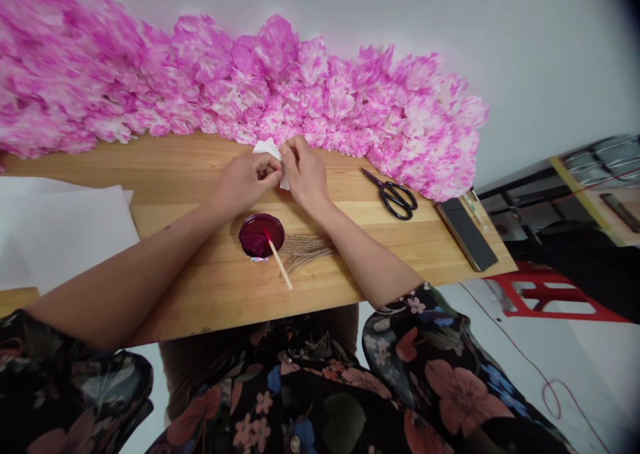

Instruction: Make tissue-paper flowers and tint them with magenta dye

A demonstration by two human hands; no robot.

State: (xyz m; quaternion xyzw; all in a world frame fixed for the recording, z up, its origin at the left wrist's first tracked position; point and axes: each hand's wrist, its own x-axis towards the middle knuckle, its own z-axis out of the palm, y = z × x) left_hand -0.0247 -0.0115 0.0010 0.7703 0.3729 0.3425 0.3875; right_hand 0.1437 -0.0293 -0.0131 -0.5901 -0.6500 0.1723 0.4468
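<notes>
Because the small white piece (pixel 267 147) looks thin and papery, it should be very light and soft, quick to crease or tear and hardly slippery while dry; a light pinch near an edge would suit it better than a squeeze across the middle. It is held above the wooden table (pixel 200 307), between the left hand (pixel 245 184) and the right hand (pixel 307 181), whose thumbs and fingers are pinched together on it, though the fingers hide much of it. Nearer the body are a dish of dark magenta liquid (pixel 253 243) with a wooden stick (pixel 281 264) leaning in it, and, beside that, thin brown stems (pixel 305 249). Farther out lie black-handled scissors (pixel 395 199), white sheets (pixel 65 234) and, behind, massed pink flowers (pixel 275 54).
</notes>
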